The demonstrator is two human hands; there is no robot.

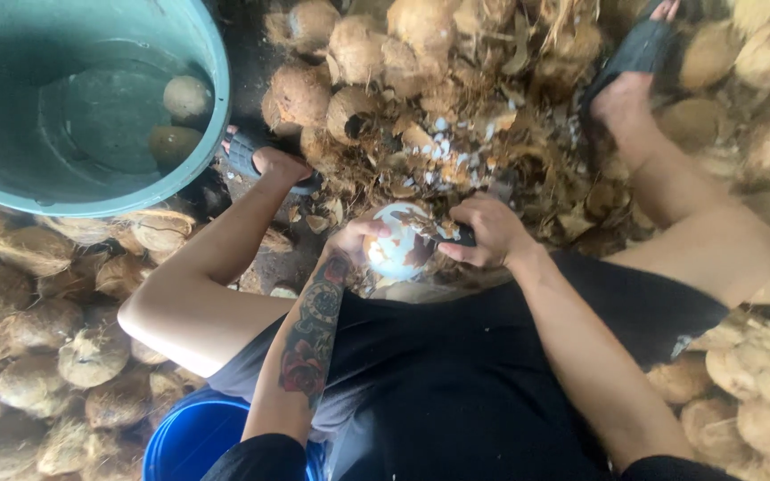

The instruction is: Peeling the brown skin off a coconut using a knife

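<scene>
My left hand point(356, 237) cups a mostly peeled coconut point(400, 242), white with brown patches of skin left on it, held between my knees. My right hand point(487, 230) is closed around a dark-handled knife point(467, 237) pressed against the right side of the coconut; the blade is hidden behind the hand and the nut. Brown peelings and white chips point(443, 147) lie scattered on the ground just beyond my hands.
A large teal tub point(135, 183) at upper left holds water and two peeled coconuts point(187, 96). A blue bucket point(191, 436) stands at the bottom left. Heaps of husked brown coconuts point(37, 356) surround me on the left, right and far side. My sandalled feet point(265, 165) rest on the ground.
</scene>
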